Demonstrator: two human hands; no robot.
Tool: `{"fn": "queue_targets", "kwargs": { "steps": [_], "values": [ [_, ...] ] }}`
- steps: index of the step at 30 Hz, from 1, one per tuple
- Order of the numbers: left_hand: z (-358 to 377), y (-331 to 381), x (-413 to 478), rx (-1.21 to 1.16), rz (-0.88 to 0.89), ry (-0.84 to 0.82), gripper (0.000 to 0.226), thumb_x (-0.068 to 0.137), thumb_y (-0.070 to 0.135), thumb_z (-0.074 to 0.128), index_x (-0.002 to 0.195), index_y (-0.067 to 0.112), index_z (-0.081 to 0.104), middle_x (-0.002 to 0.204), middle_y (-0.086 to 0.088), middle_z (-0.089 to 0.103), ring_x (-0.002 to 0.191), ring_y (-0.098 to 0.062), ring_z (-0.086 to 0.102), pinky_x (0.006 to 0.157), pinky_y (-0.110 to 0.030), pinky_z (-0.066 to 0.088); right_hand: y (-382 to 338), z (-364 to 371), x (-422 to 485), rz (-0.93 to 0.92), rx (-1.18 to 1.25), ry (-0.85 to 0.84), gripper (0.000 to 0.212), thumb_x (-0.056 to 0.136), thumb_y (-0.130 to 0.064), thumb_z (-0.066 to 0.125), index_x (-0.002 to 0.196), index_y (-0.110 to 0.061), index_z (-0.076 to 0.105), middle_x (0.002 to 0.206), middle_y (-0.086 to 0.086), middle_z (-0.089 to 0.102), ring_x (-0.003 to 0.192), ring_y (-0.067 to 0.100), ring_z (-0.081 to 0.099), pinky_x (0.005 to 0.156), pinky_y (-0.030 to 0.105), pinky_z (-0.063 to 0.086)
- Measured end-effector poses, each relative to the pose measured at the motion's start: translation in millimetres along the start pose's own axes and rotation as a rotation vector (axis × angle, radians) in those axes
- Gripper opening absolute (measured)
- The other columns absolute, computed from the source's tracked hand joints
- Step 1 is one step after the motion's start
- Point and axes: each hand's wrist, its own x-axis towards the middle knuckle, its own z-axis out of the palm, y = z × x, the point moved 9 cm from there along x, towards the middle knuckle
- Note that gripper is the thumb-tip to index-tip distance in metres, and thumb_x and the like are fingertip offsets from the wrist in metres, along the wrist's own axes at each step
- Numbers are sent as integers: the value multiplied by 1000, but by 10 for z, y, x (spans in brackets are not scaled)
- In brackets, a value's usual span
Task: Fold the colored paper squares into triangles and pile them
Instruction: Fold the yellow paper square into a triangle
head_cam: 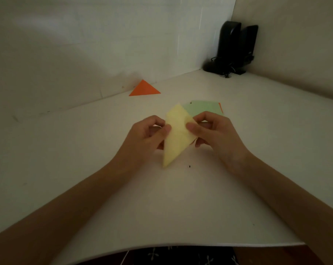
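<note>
Fingers of the left hand (149, 133) and right hand (212, 129) pinch opposite edges of a yellow paper (178, 133) above the white table (85, 150); behind it a green sheet (203, 107), farther left a folded orange triangle (144, 88), far right black speakers (236, 46)

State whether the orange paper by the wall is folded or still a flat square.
Folded: the orange paper lies as a triangle on the table near the wall.

The paper (178, 131) I held was pale yellow. A green sheet (203, 108) covered an orange one (220, 108). The far triangle (144, 89) was orange, my desk (161, 197) white, the corner speakers (236, 46) black.
</note>
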Motion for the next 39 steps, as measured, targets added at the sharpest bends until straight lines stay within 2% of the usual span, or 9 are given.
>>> {"fn": "queue_targets", "kwargs": {
  "steps": [4,9,15,21,26,30,34,37,39],
  "values": [
    [-118,11,8,29,30,105,16,89,13,60,75,21,59,62,5,56,57,-6,47,56,-19,39,-14,130,-33,-7,-39,-101,13,86,-3,62,75,-8,55,57,-4,64,53,7,59,52,22,47],
    [-4,55,-26,43,53,18,16,88,10,60,80,24,63,64,-2,55,57,-10,41,50,-15,32,-32,47,-17,-44,-13,2,10,87,-7,62,78,-9,58,68,14,58,60,19,50,54,23,44],
    [-25,109,-42,94,71,39,19,90,11,58,74,20,63,62,11,56,57,1,46,57,-8,35,-79,74,-36,-155,-71,-12,18,87,-2,61,80,-17,56,62,7,57,52,9,48,53,21,44],
    [-32,69,-72,-57,5,68,14,89,10,59,78,17,65,60,16,58,59,0,49,62,-16,40,-344,96,-174,-477,-270,13,18,86,-5,62,84,-23,63,81,-20,62,76,3,58,68,21,46],
    [-47,131,-85,-88,30,62,16,90,9,57,79,16,66,63,12,60,63,-6,52,63,-22,44,-415,168,-224,-644,-420,-2,10,86,-11,61,86,-6,70,87,6,64,80,15,60,67,28,49],
    [-39,169,-99,-59,65,51,16,91,12,56,81,15,68,71,0,62,68,-15,54,67,-32,45,-422,169,-232,-679,-462,-8,7,85,-4,63,85,-4,70,87,8,64,79,17,60,66,29,49],
    [-55,174,-93,-16,82,63,15,89,14,59,79,21,68,62,8,62,64,-14,54,67,-35,46,-424,191,-234,-707,-506,-22,7,86,-4,62,86,-4,69,87,7,64,78,15,60,66,28,49],
    [-52,180,-93,11,106,71,16,89,12,60,77,22,67,52,12,58,54,-8,48,62,-26,40,-454,222,-264,-732,-522,-57,10,87,-8,60,87,-4,68,89,6,63,80,13,59,67,24,48],
    [-24,229,-106,55,146,55,15,89,10,59,79,19,66,53,17,59,50,2,49,57,-12,38,-392,189,-228,-600,-401,-82,10,88,-16,58,93,-11,65,89,-4,62,82,8,58,70,23,48]
  ]
}}
